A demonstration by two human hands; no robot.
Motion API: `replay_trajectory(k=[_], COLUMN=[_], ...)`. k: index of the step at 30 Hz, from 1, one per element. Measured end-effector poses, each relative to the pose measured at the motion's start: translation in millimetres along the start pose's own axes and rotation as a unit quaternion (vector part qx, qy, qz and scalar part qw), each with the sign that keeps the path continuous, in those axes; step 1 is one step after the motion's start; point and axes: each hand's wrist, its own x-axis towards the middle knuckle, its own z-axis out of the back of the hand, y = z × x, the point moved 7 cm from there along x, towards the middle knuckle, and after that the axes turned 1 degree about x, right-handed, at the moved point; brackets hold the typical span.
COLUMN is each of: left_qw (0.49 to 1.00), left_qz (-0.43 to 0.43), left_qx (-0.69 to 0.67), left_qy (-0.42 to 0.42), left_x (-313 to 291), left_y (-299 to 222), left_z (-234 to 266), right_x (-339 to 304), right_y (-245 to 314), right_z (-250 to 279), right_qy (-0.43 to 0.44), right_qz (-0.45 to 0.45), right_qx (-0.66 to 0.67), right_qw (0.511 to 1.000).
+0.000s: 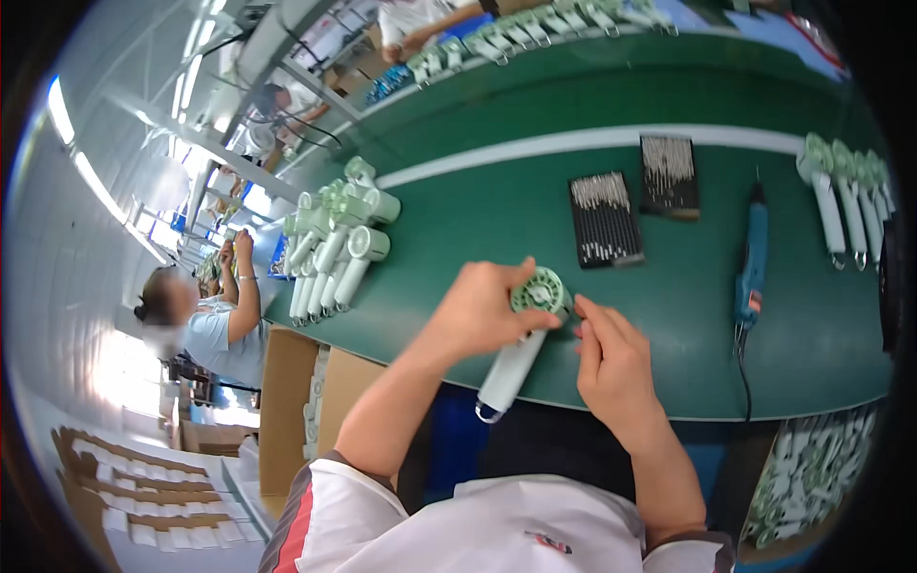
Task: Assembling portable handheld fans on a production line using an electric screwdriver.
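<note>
Above the near edge of the green bench (458, 229), my left hand (482, 310) is closed around the head of a white handheld device with a round green-and-white head (543, 289). The open face of the head points up and shows green ribs inside. Its white handle (511, 372) slants down toward me, with a wire loop at the end. My right hand (616, 368) is beside the head's right rim, thumb and fingers pinched together. Whatever they hold, if anything, is too small to make out.
Two black trays of small metal pins or screws (607, 224) (669, 172) lie ahead. A blue electric screwdriver (753, 253) with a cord lies right. Similar devices are piled left (334, 248) and lined up right (845, 201). Boxes (289, 411) (812, 468) flank me; a co-worker (224, 325) sits left.
</note>
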Motion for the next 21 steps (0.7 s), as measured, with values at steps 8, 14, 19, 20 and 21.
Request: replay_trajectory(k=[8,14,19,20,21], left_qw=[0.983,0.99,0.984,0.983,0.984], left_qz=[-0.109,-0.096,-0.154,-0.152,-0.163], left_qx=[0.076,0.027,0.008,0.004,-0.001], left_qy=[-0.13,-0.102,-0.092,-0.106,-0.07], left_x=[-4.7,-5.1,10.3,11.8,14.1], left_y=[-2.1,-11.0,0.8,3.3,4.7], left_z=[2.6,5.5,4.9,11.6,12.7], right_x=[37.1,52.1,59.3,62.0,65.3], right_y=[44.7,49.6,53.0,48.1,50.8], right_z=[-11.9,-14.3,-28.4,-29.0,-28.1], right_qy=[0.022,0.11,0.213,0.236,0.239], right_qz=[0.07,0.071,0.063,0.031,0.044], right_qx=[-0.124,-0.194,-0.242,-0.252,-0.255], right_qw=[0.99,0.972,0.944,0.938,0.936])
